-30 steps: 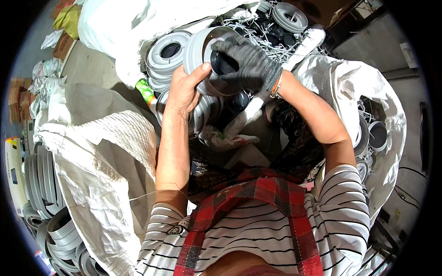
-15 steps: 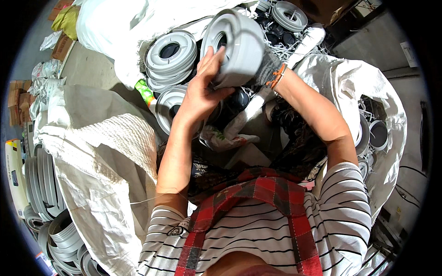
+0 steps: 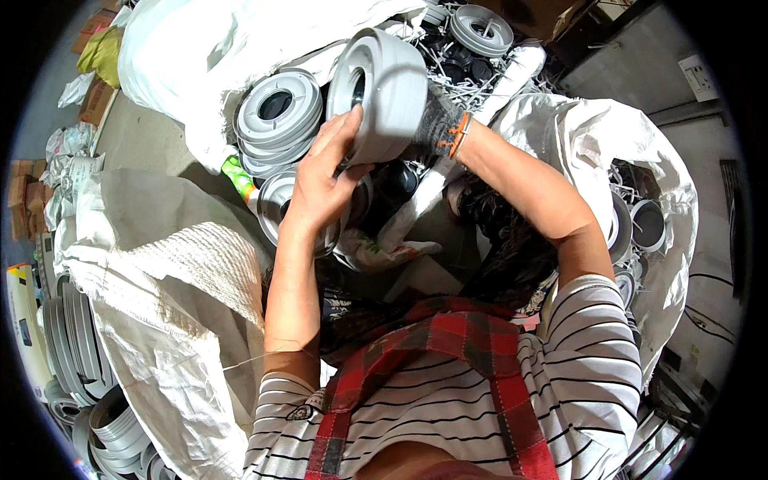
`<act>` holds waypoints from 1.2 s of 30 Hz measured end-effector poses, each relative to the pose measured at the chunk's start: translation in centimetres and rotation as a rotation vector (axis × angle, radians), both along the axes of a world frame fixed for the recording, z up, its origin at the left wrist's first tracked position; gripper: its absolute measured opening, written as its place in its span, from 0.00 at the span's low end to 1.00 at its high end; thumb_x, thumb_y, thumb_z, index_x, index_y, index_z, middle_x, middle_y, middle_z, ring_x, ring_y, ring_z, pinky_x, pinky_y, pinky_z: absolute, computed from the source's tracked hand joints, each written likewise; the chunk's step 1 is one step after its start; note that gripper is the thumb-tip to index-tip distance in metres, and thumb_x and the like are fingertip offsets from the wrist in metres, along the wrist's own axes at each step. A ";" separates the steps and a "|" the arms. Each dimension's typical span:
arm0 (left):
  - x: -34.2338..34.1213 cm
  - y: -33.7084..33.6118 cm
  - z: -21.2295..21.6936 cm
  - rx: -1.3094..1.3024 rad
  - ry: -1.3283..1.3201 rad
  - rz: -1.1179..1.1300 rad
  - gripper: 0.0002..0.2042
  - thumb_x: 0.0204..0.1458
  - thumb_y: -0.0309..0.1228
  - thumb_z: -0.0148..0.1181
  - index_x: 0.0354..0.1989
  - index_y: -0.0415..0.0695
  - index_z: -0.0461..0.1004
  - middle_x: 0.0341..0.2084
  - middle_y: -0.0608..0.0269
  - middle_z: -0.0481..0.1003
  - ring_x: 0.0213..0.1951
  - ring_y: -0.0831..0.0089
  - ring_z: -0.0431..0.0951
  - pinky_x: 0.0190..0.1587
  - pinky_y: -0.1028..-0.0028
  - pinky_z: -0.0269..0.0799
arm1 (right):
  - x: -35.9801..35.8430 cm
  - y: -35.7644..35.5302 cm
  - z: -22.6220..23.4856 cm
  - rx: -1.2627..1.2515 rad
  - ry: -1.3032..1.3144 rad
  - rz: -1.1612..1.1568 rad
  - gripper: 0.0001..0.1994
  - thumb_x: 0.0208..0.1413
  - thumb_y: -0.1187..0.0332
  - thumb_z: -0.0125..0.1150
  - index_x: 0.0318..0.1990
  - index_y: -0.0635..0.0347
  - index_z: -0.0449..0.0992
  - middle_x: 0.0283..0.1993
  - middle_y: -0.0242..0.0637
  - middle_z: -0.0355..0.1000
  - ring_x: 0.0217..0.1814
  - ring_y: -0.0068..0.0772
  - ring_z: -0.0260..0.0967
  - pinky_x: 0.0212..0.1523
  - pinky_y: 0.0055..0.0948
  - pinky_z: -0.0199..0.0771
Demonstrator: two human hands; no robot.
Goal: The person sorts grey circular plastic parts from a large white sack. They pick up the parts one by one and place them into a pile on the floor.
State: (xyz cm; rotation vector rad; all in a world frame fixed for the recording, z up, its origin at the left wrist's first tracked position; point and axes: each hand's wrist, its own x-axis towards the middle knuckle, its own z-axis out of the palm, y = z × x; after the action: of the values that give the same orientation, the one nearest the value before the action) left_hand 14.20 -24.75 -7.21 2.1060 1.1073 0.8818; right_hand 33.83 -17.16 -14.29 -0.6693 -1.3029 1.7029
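A thick stack of grey round plastic rings (image 3: 392, 92) is held up on its edge in front of me, its open centre facing left. My left hand (image 3: 324, 172) is bare and grips the near left face, fingertips at the central hole and thumb low against the rim. In a dark grey glove, my right hand (image 3: 438, 124) holds the stack from its right side; its fingers are hidden behind the rings. Just left stands a pile of similar grey rings (image 3: 280, 108). Below it another grey ring (image 3: 274, 200) lies partly behind my left wrist.
An open white woven sack (image 3: 180, 320) stands at my left, and another sack (image 3: 596, 132) at my right contains grey and black parts. Loose black caps (image 3: 456, 60) and white plastic sprues lie at the back. More grey rings (image 3: 116, 420) are stacked at lower left.
The ring stack has shifted slightly left and down in the picture along with both hands, and its face has turned a little more to the left. The whole scene has also shifted left.
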 end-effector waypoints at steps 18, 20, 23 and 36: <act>-1.9 4.1 -1.4 0.294 0.205 0.363 0.19 0.44 0.25 0.59 0.47 0.37 0.70 0.48 0.50 0.70 0.57 0.55 0.63 0.62 0.59 0.50 | 17.1 15.5 -10.7 0.211 -1.773 -0.460 0.16 0.46 0.68 0.47 0.41 0.63 0.74 0.44 0.55 0.70 0.50 0.53 0.67 0.50 0.43 0.67; -1.5 4.2 -2.0 0.277 0.209 0.332 0.19 0.43 0.25 0.59 0.47 0.38 0.70 0.48 0.50 0.70 0.57 0.56 0.63 0.62 0.59 0.50 | 18.4 15.8 -10.6 0.359 -1.698 -0.498 0.15 0.47 0.66 0.47 0.41 0.60 0.75 0.44 0.51 0.71 0.49 0.51 0.67 0.49 0.42 0.67; -0.6 4.0 -2.7 0.241 0.166 0.347 0.19 0.43 0.25 0.59 0.47 0.37 0.70 0.47 0.50 0.71 0.55 0.56 0.66 0.58 0.60 0.57 | 16.7 15.1 -8.0 0.548 -1.546 -0.841 0.18 0.49 0.56 0.52 0.41 0.57 0.75 0.44 0.47 0.71 0.49 0.49 0.66 0.50 0.37 0.65; 3.4 2.5 -2.0 -0.594 -0.570 0.334 0.11 0.48 0.27 0.60 0.40 0.40 0.73 0.31 0.68 0.74 0.34 0.79 0.72 0.37 0.79 0.66 | 5.1 1.8 -1.4 1.021 -0.639 -0.247 0.14 0.41 0.79 0.53 0.39 0.56 0.71 0.39 0.36 0.70 0.44 0.39 0.67 0.43 0.34 0.72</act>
State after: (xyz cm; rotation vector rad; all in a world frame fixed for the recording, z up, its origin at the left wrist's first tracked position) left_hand 17.59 -22.21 -9.21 1.1114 1.2216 1.0531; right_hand 38.88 -15.38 -15.68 -0.7010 -2.1535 0.4474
